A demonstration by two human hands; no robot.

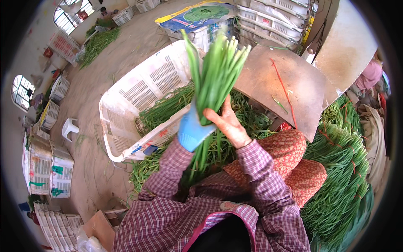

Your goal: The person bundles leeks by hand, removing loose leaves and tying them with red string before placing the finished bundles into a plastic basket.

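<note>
A thick bunch of garlic chives [214, 80] stands upright in front of me, pale cut ends at the top and leaf ends hanging below my hands. My left hand [193, 128], in a blue glove, is closed round its lower left side. My bare right hand [230, 126] grips it from the right, thumb across the front. Just beyond and to the left is a white plastic crate [126, 94] with loose chives [170, 105] in it. More loose greens [222, 147] lie beneath my hands, between the crate and my lap.
To the right, a brown board [262, 69] carries a red tie [283, 88]. Bunches of chives with red ties [336, 180] are heaped by my right knee. White crates [270, 21] are stacked at the back. A white stool [69, 129] stands left. Other people work at the far left and right.
</note>
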